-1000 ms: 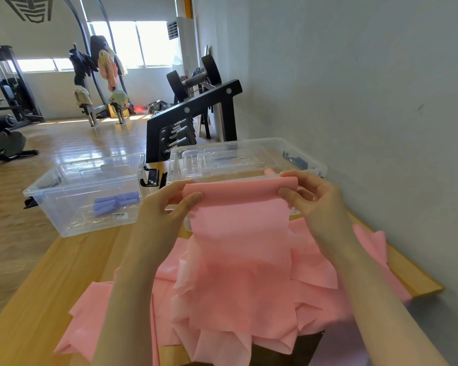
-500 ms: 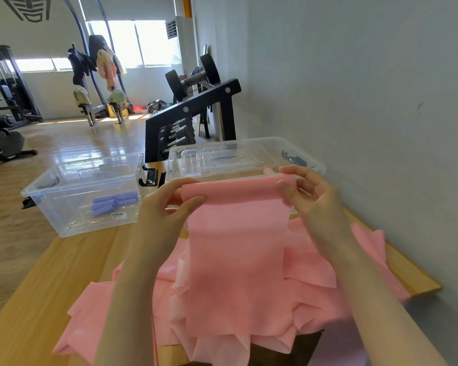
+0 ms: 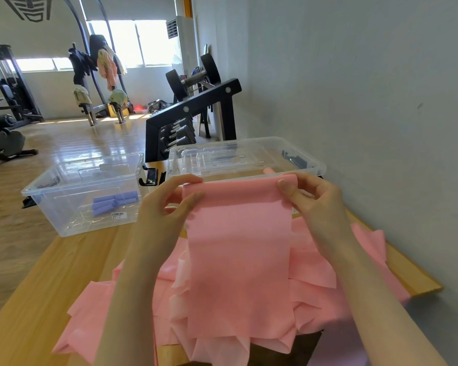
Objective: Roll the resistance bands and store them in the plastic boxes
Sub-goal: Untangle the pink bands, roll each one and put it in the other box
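Both hands up over the wooden worktop [image 3: 50,273], holding one pink resistance band [image 3: 238,249] by its top edge. Left hand [image 3: 167,207] pinches the band's top left corner, thumb in front on the pink, fingers curled behind the edge. Right hand [image 3: 312,204] pinches the top right corner, thumb tip on the front face, other fingers bent behind. Top edge runs stretched between the two hands, looks slightly folded or rolled over, can't tell how many turns. The rest of the band hangs flat below the hands and meets a pile of pink bands [image 3: 354,273] spread loose and crumpled on the worktop under both forearms, some ends hanging over the near edge. Just beyond the hands, behind the band's top edge, sits a clear plastic box [image 3: 249,154], open top, a clear lid lying inside it, a small pink end showing at its near rim just beyond the right hand. Beyond and outward of the left hand is a second clear plastic box [image 3: 82,191], open, with rolled blue bands [image 3: 115,203] lying on its bottom and a barcode sticker on its near wall. Black latch clips between the two boxes. Grey wall [image 3: 368,88] just outward of the right hand. Far beyond the hands: black dumbbell rack [image 3: 193,112], gym machines, wooden floor, bright windows.
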